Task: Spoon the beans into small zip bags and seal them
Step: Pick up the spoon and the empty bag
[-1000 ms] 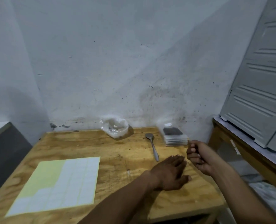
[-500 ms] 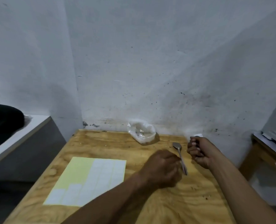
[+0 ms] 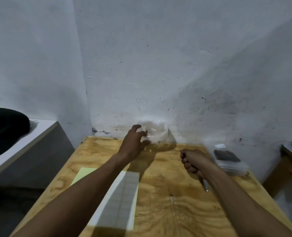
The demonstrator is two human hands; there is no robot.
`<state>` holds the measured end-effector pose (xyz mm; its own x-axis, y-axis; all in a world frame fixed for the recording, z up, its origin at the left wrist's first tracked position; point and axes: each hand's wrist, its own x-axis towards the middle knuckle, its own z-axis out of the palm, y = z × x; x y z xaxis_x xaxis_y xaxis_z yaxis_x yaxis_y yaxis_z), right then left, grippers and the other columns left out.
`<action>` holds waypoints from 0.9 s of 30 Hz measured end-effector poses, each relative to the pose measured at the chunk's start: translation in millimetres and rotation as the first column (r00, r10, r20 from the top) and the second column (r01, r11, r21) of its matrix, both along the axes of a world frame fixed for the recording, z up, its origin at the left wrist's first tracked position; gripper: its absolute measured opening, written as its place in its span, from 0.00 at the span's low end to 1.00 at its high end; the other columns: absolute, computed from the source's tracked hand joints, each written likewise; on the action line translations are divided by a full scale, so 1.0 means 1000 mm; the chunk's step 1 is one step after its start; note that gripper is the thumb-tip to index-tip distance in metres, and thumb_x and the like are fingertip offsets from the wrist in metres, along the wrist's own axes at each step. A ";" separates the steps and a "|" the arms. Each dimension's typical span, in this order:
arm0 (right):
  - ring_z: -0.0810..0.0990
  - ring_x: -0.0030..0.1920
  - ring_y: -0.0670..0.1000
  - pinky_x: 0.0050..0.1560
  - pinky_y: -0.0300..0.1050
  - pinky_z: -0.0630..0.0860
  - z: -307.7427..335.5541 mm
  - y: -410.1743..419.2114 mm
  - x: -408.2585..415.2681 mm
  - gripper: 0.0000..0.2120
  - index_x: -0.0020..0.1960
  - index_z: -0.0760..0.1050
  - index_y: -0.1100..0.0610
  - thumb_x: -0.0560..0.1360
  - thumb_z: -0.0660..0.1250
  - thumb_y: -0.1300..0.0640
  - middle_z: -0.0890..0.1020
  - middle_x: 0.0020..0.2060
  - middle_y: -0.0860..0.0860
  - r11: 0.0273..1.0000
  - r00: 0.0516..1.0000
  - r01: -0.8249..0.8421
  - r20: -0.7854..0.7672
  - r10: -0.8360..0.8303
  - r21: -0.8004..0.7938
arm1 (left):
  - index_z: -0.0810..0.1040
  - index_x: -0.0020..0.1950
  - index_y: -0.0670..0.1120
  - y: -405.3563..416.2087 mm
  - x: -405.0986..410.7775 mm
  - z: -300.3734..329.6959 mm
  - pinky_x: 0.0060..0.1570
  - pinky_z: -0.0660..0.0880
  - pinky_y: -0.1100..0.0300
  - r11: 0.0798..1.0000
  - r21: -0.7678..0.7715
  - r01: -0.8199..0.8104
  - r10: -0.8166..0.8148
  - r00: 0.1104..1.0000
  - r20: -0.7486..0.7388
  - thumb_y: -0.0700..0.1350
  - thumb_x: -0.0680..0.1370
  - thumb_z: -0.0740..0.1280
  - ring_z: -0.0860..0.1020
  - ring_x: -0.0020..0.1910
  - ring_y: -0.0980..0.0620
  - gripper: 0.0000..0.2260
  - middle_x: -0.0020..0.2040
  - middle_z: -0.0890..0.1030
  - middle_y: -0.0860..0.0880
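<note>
A clear plastic bag [image 3: 157, 132] sits crumpled against the wall at the back of the wooden table [image 3: 167, 211]; its contents are blurred. My left hand [image 3: 134, 142] reaches to the bag's left edge, thumb and fingers apart and touching the plastic. My right hand [image 3: 192, 160] hovers over the table's right half as a fist shut on the metal spoon [image 3: 205, 184]; only the handle end shows below the fist. A stack of small clear zip bags [image 3: 230, 165] with a dark patch on top lies at the back right.
A yellow-backed sheet of white labels [image 3: 123, 195] lies on the table's near left, partly under my left forearm. A black rounded object [image 3: 5, 129] rests on a white ledge to the left. Another wooden table [image 3: 290, 161] stands to the right.
My left hand has gone from the table's middle to the clear bag at the wall. The spoon has left the table and is in my right fist. The view has panned left.
</note>
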<state>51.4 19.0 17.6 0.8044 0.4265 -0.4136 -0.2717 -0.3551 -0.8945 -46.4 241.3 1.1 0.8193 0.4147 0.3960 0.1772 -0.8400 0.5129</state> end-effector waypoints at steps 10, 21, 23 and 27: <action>0.60 0.24 0.48 0.20 0.37 0.55 0.006 0.020 -0.003 0.16 0.40 0.73 0.59 0.84 0.60 0.54 0.66 0.27 0.50 0.998 0.989 -0.053 0.138 0.058 -0.039 | 0.83 0.60 0.41 0.041 -0.042 0.061 0.59 0.71 0.56 0.992 0.083 -0.099 0.091 0.991 0.103 0.49 0.77 0.75 0.75 0.66 0.42 0.15 0.74 0.69 0.43; 0.61 0.24 0.47 0.22 0.39 0.57 0.035 -0.001 -0.020 0.11 0.43 0.72 0.58 0.83 0.63 0.55 0.67 0.28 0.50 0.985 0.974 -0.164 0.150 0.169 -0.045 | 0.82 0.63 0.43 0.002 -0.044 0.066 0.56 0.69 0.58 0.989 0.142 0.046 -0.046 0.999 -0.001 0.49 0.77 0.74 0.77 0.63 0.41 0.17 0.75 0.68 0.44; 0.63 0.24 0.47 0.22 0.39 0.59 0.044 -0.025 -0.024 0.11 0.41 0.73 0.59 0.81 0.67 0.56 0.68 0.28 0.51 0.985 0.971 -0.165 0.169 0.170 -0.046 | 0.82 0.63 0.43 -0.018 -0.035 0.065 0.56 0.71 0.57 0.985 0.137 0.102 -0.102 0.995 -0.007 0.49 0.77 0.74 0.78 0.60 0.39 0.17 0.75 0.68 0.44; 0.65 0.24 0.47 0.23 0.38 0.62 0.058 -0.090 -0.032 0.13 0.35 0.74 0.58 0.76 0.73 0.57 0.70 0.28 0.53 0.982 0.957 -0.142 0.236 0.169 -0.128 | 0.82 0.62 0.43 -0.072 -0.007 0.061 0.56 0.70 0.57 0.960 0.128 0.247 -0.251 0.968 0.012 0.49 0.77 0.74 0.78 0.60 0.39 0.16 0.74 0.69 0.44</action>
